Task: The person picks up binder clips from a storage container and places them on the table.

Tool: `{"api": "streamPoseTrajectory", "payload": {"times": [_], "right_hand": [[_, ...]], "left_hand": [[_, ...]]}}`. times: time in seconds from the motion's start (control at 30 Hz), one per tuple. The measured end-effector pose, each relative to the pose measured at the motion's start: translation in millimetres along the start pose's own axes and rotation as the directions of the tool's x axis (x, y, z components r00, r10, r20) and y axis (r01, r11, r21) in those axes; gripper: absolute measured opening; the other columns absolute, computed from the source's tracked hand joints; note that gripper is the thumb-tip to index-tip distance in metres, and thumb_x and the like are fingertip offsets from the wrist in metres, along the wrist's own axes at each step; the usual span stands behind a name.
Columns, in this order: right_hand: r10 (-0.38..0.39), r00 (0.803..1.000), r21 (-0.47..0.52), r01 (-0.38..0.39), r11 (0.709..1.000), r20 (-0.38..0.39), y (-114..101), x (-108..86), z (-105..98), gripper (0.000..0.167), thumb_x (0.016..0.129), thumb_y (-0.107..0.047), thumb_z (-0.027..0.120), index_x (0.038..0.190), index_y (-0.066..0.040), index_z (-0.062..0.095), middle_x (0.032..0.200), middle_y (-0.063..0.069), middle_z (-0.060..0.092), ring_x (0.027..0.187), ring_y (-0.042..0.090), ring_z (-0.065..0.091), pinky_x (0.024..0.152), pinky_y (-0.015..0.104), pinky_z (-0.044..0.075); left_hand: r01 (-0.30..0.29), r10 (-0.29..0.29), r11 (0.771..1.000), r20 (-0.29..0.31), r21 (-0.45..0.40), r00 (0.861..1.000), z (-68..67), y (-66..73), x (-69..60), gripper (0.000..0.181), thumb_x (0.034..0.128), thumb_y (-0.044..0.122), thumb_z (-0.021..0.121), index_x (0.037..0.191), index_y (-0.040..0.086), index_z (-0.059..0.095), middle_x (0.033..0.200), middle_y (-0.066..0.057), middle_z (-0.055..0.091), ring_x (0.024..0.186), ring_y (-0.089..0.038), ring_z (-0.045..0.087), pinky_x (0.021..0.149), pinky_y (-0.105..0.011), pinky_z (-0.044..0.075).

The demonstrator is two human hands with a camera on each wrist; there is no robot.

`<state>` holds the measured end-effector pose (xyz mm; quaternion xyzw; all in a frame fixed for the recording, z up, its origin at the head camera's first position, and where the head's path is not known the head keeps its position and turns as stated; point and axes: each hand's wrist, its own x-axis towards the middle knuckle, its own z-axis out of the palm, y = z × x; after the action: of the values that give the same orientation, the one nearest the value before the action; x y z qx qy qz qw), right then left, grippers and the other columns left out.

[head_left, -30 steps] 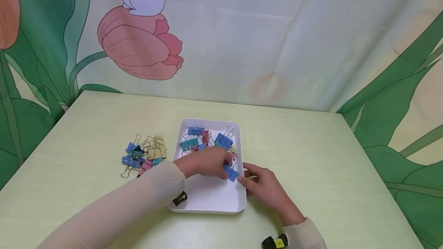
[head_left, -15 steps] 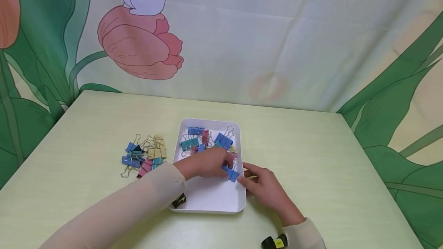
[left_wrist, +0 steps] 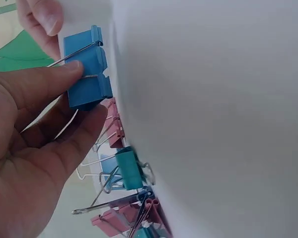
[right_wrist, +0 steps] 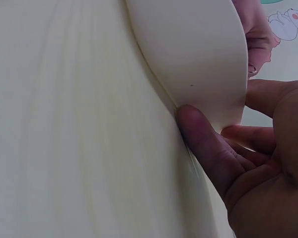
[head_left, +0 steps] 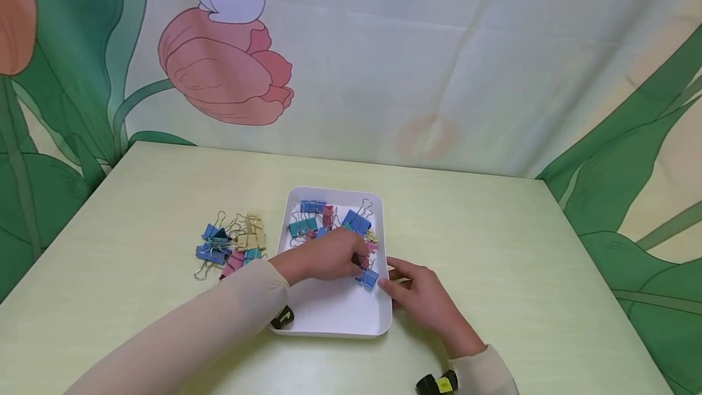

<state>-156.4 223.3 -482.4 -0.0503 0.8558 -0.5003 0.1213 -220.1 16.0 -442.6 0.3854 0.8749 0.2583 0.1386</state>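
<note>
Inside the white tray [head_left: 329, 316], near its right wall, my left hand [head_left: 331, 255] pinches a blue binder clip [head_left: 368, 278] between thumb and fingers. The left wrist view shows the thumb on the flat face of this blue binder clip [left_wrist: 84, 69] and its wire handles running back into the hand. My right hand [head_left: 422, 297] holds the tray's right edge, its fingers [right_wrist: 196, 124] against the outer wall. Several blue, teal, pink and yellow binder clips lie in the tray's far half, such as a teal clip [head_left: 303, 227]; my left hand hides some.
Left of the tray, a pile of blue, yellow, pink and teal binder clips [head_left: 249, 239] lies on the pale table [head_left: 466, 224]. My left forearm [head_left: 192, 328] passes in front of that pile. A printed curtain [head_left: 384, 78] hangs behind the table's far edge.
The blue binder clip in my left hand has turned and shifted slightly down along the tray's right wall. My right hand stays at the tray's edge. The head view has shifted a little.
</note>
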Motion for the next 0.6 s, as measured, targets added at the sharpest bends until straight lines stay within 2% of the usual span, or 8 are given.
{"api": "streamPoseTrajectory", "payload": {"times": [0.3,0.6], "right_hand": [[0.015,1.0,0.006,-0.015,1.0,0.0,-0.1,0.6,0.3,0.049,0.09,-0.022,0.068,0.137,-0.012,0.055,0.107,0.013,0.066,0.085,0.018,0.07,0.066,0.03,0.06],[0.019,1.0,-0.004,-0.019,1.0,-0.012,-1.9,0.1,0.6,0.048,0.09,-0.02,0.069,0.136,-0.011,0.056,0.105,0.013,0.067,0.085,0.018,0.07,0.067,0.03,0.06]], "left_hand": [[0.034,-0.034,0.999,-0.037,-0.015,0.999,-15.1,6.4,-10.6,0.009,0.0856,0.012,0.072,0.094,0.013,0.076,0.086,0.006,0.072,0.078,-0.007,0.059,0.074,-0.022,0.053],[0.024,-0.025,1.0,-0.163,-0.008,0.986,-42.6,14.7,-31.4,0.006,0.0847,0.013,0.073,0.09,0.014,0.076,0.088,0.006,0.07,0.08,-0.006,0.061,0.074,-0.023,0.052]]}}
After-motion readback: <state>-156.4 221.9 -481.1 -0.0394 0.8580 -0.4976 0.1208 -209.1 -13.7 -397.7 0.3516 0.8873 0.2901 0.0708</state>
